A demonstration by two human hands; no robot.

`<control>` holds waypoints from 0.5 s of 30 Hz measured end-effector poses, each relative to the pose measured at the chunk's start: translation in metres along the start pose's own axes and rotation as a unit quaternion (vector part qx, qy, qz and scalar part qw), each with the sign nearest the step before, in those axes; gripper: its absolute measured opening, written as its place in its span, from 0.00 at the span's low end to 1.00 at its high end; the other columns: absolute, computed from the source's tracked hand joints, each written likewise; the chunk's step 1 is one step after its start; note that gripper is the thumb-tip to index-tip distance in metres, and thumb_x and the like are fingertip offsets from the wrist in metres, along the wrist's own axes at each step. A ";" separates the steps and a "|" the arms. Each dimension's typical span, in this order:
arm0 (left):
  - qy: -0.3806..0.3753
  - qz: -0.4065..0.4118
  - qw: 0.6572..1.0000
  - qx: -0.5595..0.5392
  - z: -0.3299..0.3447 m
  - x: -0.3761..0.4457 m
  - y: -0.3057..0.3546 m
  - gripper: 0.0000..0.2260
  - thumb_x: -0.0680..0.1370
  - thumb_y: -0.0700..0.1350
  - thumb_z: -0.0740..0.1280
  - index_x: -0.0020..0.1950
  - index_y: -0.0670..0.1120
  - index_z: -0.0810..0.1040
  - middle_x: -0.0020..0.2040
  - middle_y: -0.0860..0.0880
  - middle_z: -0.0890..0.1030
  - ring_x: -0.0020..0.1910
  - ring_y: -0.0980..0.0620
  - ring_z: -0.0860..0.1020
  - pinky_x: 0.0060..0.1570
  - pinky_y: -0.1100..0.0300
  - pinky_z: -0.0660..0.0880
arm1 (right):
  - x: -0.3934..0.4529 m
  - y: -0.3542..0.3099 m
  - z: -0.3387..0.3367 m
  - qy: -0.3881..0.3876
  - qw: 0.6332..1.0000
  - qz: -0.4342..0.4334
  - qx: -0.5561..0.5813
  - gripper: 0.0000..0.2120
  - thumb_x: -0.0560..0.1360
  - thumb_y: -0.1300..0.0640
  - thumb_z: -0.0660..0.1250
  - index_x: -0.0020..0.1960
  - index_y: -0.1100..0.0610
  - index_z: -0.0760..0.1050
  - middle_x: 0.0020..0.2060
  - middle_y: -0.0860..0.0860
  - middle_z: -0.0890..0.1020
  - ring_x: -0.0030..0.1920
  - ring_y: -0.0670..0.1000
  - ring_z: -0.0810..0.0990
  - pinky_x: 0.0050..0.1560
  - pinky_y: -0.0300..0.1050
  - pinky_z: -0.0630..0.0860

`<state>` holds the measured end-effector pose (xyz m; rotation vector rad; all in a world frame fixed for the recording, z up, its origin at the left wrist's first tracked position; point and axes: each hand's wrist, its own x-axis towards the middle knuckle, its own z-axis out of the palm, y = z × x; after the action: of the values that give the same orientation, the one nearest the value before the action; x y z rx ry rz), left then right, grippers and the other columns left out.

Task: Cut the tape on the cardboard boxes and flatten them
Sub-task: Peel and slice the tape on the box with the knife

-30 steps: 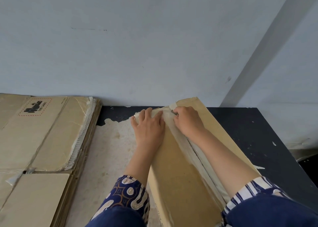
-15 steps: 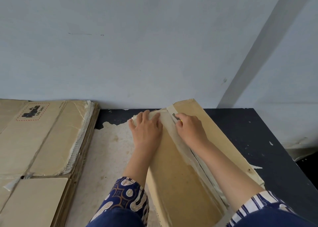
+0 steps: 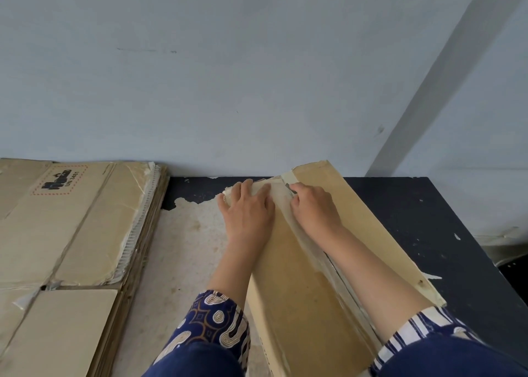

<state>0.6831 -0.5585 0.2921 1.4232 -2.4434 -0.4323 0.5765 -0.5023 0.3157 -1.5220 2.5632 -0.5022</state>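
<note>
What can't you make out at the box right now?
Head view only:
- Cutting tool: the right hand covers it; only a dark tip shows.
- Tape seam: the right forearm hides most of it, cut state unclear.
- Box near end: cut off by the bottom edge.
- Left hand rests flat on the box.

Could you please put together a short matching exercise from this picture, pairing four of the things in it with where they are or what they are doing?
Things:
1. left hand
2. right hand
3. stack of flattened boxes
4. tape

Places or states:
A. lies at the left of the table
B. runs along the middle seam of the box
C. rests flat on the box's left flap, fingers straight
D. grips a small cutter at the far end of the seam

Pairs: 1-C, 2-D, 3-A, 4-B
</note>
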 end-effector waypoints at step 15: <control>-0.005 -0.003 1.000 0.010 -0.001 -0.001 0.000 0.17 0.82 0.50 0.51 0.69 0.56 0.68 0.72 0.51 0.61 0.72 0.51 0.56 0.70 0.46 0.46 | 0.004 -0.013 -0.006 -0.051 0.995 -0.014 -0.085 0.12 0.76 0.68 0.52 0.54 0.64 0.71 0.50 0.60 0.77 0.49 0.61 0.76 0.39 0.46 0.63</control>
<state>0.6841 -0.5576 0.2926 1.4400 -2.4589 -0.4191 0.5841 -0.5106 0.3257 -1.5929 2.5649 -0.2075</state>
